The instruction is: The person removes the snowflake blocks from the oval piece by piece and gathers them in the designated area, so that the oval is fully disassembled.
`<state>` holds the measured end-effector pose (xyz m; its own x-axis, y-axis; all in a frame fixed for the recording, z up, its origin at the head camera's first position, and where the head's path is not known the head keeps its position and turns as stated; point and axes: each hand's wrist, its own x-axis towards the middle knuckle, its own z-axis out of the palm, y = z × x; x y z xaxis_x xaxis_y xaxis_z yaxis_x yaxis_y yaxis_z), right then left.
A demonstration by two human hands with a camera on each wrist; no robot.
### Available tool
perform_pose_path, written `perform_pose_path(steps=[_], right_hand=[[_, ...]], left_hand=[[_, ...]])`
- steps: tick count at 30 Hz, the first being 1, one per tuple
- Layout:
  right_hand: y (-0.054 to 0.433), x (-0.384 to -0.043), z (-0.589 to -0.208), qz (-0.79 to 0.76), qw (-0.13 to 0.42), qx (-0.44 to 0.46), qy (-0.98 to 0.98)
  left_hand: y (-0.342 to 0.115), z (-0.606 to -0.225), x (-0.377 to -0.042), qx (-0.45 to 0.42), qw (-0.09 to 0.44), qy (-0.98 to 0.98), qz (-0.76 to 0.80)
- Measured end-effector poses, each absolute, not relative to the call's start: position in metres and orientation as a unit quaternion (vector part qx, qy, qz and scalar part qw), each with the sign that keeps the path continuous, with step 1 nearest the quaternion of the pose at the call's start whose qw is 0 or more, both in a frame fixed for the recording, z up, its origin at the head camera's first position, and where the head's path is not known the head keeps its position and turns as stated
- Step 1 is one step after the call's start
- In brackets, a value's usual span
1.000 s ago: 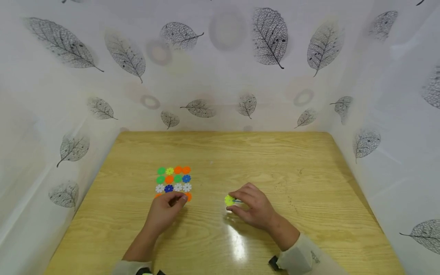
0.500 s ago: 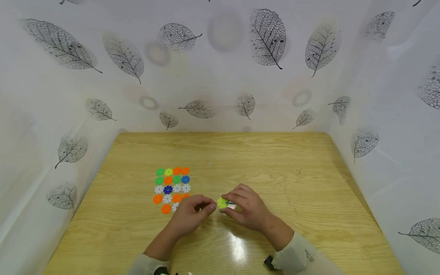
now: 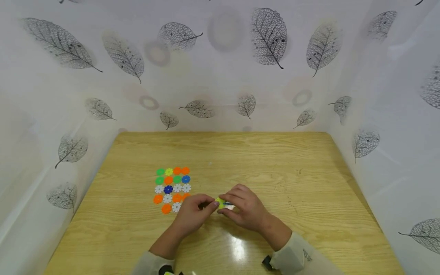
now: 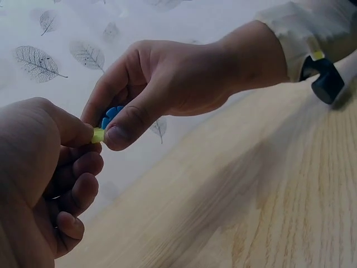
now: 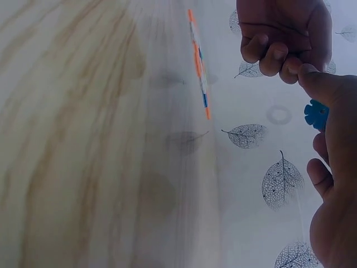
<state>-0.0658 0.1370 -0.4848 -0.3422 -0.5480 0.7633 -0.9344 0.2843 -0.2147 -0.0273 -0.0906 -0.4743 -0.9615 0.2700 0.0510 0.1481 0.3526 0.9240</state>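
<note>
My right hand (image 3: 249,208) holds a yellow notched plastic disc (image 3: 220,203) between thumb and fingers, over the middle of the table. A blue notched disc (image 4: 111,115) stands edge-on against the yellow one, within the same hand; it also shows in the right wrist view. My left hand (image 3: 194,214) meets it from the left, its thumb and forefinger pinching the yellow disc's near edge. In the left wrist view only a small piece of yellow shows between the fingertips of both hands. Whether the left fingers hold another piece is hidden.
Left of the hands, rows of flat notched discs (image 3: 168,189) in green, orange, white, blue and yellow lie on the wooden table (image 3: 275,160). My left hand covers part of the nearer rows. Leaf-patterned cloth (image 3: 220,76) surrounds the table's back and sides.
My left hand has moved right, from over the disc rows to the yellow disc, and now pinches its edge. The right hand has shifted slightly left with the discs.
</note>
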Motion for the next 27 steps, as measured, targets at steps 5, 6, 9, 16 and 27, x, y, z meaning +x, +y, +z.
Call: perform_pose_path(steps=[5,6,9,16,27], right_hand=[[0.138,-0.067,-0.484,0.349,0.297,0.49,-0.742],[0.138,-0.067,-0.484,0.352,0.301,0.49,-0.738],[0.138,-0.069,-0.483,0.362,0.318,0.498,-0.721],[0.136,-0.073,-0.483,0.369,0.347,0.512,-0.694],[0.148,-0.08,-0.483,0.395,0.364,0.492,-0.685]], left_hand=[[-0.092,-0.473,-0.03,0.105,0.042,0.814,0.57],[-0.092,-0.473,-0.031,0.102,0.04,0.811,0.574],[-0.094,-0.471,-0.032,0.096,0.04,0.808,0.58],[-0.096,-0.472,-0.034,0.1,0.044,0.801,0.588],[-0.124,-0.472,-0.033,0.009,0.016,0.8,0.599]])
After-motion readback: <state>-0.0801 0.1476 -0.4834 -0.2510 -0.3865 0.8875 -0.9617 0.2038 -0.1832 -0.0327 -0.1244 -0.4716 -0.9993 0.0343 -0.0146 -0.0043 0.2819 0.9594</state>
